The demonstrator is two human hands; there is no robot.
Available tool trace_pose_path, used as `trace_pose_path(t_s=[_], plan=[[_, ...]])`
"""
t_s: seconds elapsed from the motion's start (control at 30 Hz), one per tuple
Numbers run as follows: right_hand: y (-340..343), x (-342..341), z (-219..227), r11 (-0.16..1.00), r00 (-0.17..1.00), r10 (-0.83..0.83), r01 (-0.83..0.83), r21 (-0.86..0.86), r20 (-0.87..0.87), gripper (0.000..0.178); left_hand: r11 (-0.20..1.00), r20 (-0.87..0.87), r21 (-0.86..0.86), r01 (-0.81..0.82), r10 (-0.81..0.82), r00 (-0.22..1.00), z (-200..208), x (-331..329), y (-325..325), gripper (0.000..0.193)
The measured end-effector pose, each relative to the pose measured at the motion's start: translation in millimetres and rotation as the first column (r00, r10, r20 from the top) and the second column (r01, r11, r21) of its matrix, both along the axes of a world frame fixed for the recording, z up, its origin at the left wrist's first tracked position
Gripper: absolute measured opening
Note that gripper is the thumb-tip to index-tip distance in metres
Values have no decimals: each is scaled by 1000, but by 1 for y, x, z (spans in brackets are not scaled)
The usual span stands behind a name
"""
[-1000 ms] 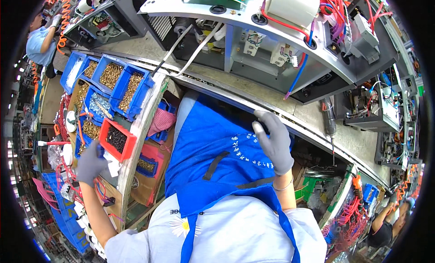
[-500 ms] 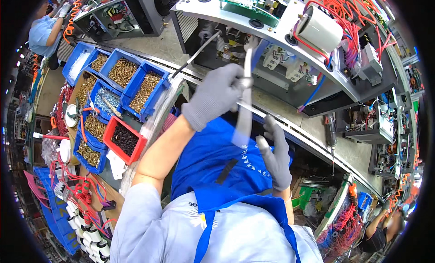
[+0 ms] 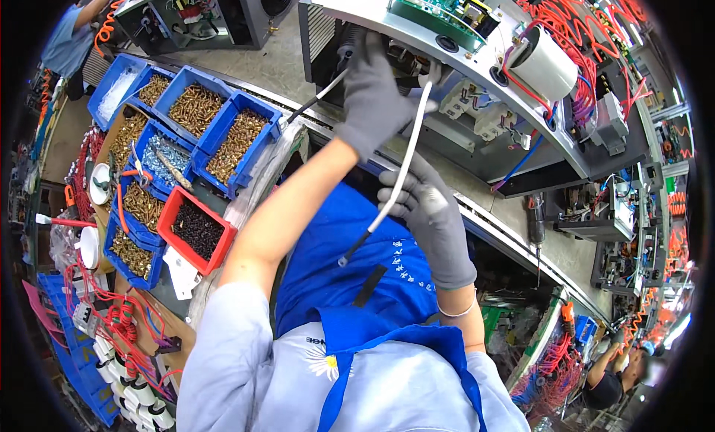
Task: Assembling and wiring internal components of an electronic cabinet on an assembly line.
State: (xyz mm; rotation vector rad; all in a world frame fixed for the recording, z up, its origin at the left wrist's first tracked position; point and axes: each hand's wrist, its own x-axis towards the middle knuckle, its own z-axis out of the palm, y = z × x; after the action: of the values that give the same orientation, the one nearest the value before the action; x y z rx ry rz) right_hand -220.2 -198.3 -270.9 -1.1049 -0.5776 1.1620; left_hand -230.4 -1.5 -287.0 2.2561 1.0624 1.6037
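Note:
My gloved left hand (image 3: 370, 97) reaches into the front opening of a metal machine housing (image 3: 406, 22). Its fingers stretch upward with the thumb apart; the fingertips are partly lost in shadow. A white cable (image 3: 409, 153) comes out of the housing beside that hand and slants down over my apron. Its loose end has a dark sleeve and a metal tip. My gloved right hand (image 3: 436, 231) is at the cable's middle, fingers loosely bent behind it. The thumb stands away from the cable. Left of my left hand, a second cable (image 3: 322, 93), pale with a black end, also hangs from the housing.
Blue bins (image 3: 242, 145) of brass fittings stand on the left, beside a red bin (image 3: 195, 231) of black screws. A power screwdriver (image 3: 536, 222) hangs at the bench edge on the right. A white cylinder (image 3: 547, 63) and red wires top the housing. Other people work at both sides.
My left hand has let go of the white cable and moved up into the housing. My right hand has moved up and left to the cable, which was blurred before.

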Motion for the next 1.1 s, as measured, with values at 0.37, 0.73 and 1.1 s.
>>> trace_pose_path(t_s=[0.37,0.73,1.1], plan=[[-14,0,27,964,960,-264,259,61,94,44,896,-654,-413,166,-418,630,35,5,45,96],[-16,-1,30,955,956,-291,287,70,46,45,902,-630,-293,317,-432,645,48,-3,53,73],[-4,3,14,995,983,-81,88,-39,163,45,981,-856,-187,-57,-135,500,62,17,20,105]])
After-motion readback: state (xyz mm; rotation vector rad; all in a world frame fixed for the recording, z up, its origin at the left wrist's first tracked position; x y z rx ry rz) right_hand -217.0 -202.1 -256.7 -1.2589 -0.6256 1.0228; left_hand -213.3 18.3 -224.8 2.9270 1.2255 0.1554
